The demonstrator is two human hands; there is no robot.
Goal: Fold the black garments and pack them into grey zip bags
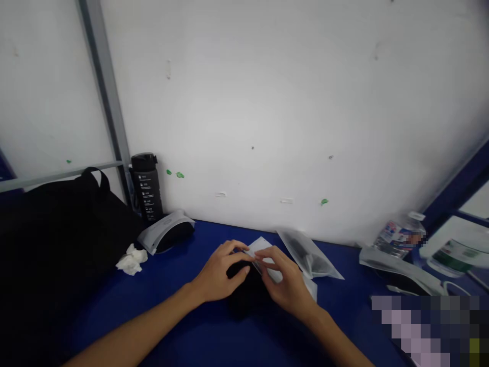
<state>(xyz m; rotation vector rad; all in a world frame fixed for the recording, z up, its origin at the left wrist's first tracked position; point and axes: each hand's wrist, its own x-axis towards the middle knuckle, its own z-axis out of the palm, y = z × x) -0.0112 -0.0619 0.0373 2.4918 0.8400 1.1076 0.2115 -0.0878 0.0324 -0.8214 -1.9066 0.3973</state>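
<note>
White frosted pouch (265, 260) pinched at its edge by the left hand (220, 270) and right hand (286, 281), both grips narrow, just above a black soft item (246, 295) on the blue bench (344, 326); thin slippery film could slide from the fingertips.

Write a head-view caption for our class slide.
Left hand and right hand hold a white pouch over a black bundle on a blue table.
</note>
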